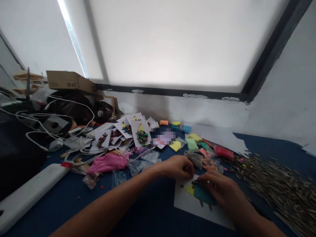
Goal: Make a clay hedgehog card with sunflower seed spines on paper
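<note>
A white sheet of paper lies on the blue table and carries a clay hedgehog with a teal body, a yellow snout and dark legs. My right hand reaches over the body from the right, its thumb and fingertips pinched at a small dark sunflower seed on the body's upper edge. By the sheet's top edge, my left hand is closed with the fingers curled under. Whatever those fingers hold, if anything, is hidden.
A large pile of sunflower seeds spreads at right. Behind my hands lie clay packets, including a red one, and a phone. Finished seed pictures are stacked left of it, near a pink cloth, cables and a white power strip.
</note>
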Demonstrator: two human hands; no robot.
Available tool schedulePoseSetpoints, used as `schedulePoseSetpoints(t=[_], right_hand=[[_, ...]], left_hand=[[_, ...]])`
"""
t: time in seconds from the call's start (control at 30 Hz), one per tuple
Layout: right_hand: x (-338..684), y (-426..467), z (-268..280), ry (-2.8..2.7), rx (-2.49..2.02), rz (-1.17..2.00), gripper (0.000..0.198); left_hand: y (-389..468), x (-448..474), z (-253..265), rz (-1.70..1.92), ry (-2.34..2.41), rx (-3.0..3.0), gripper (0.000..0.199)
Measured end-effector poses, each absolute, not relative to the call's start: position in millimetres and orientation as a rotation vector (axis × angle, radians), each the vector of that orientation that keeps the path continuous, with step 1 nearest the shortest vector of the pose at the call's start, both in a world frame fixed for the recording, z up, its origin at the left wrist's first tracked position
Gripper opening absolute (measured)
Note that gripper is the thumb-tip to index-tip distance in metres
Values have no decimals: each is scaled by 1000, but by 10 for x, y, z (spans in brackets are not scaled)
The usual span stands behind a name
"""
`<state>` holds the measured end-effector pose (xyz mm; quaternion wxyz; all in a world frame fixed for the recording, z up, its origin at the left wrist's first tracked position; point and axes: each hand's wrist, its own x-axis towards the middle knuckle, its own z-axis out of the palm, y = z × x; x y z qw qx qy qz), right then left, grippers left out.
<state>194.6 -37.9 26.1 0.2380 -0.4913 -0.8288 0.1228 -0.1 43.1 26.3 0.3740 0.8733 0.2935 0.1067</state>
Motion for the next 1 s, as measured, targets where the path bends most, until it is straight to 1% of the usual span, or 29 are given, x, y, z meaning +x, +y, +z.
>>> schedulePoseSetpoints(t=[0.2,0.3,0.6,1.0], right_hand=[[1934,-381,239,-2261,-1323,334,26],[1926,-386,235,-2264,-1313,346,27],[1957,-350,188,-2338,-1259,198,29],[1943,-361,234,-2396,-1268,189,28]], left_hand=[[432,3,273,239,763,2226,17],[420,-3,298,237,772,2218,15],[409,1,312,249,773,2203,10],[398,41,280,280,845,2207,11]])
